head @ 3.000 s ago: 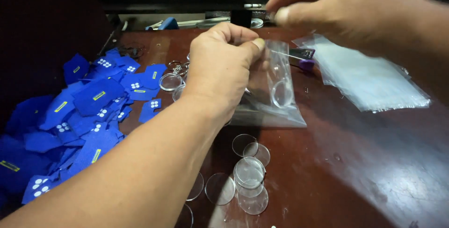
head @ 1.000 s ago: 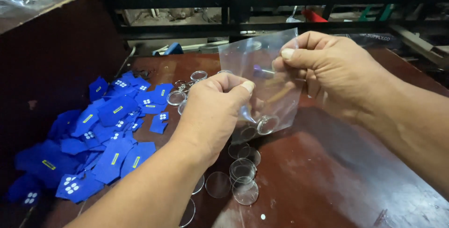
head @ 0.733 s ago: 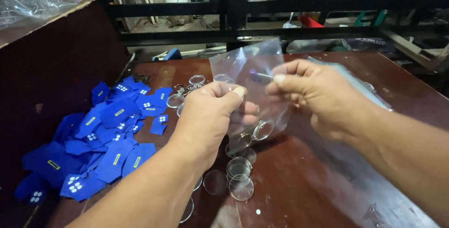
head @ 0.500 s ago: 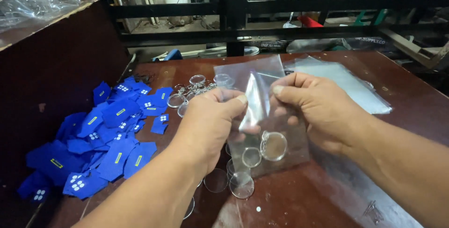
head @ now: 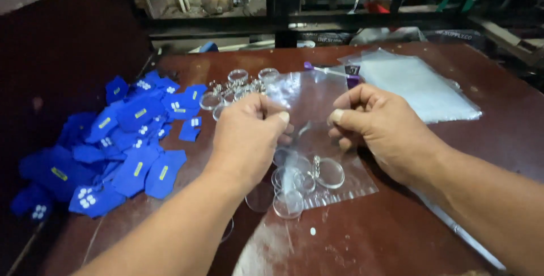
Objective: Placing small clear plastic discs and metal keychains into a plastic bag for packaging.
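Hands met over the table (head: pixel 498 140), both pinching a clear plastic bag (head: pixel 317 134): left hand (head: pixel 249 134) with thumb and fingers closed on its left edge, right hand (head: pixel 379 123) clamped on the right. One clear disc (head: pixel 330 172) with a metal ring sat inside. Loose discs (head: pixel 286 197) beneath, more (head: pixel 238 86) beyond, blue tags (head: pixel 124 140) and spare bags (head: pixel 413 83) remained unpacked; work looked early.

Both bare forearms reach in from the bottom edge toward the middle of the frame. The left hand (head: pixel 247 134) is knuckles-up, its thumb and forefinger pinched together. The right hand (head: pixel 378 127) faces it, fingers curled, thumb pressed forward, nearly touching.
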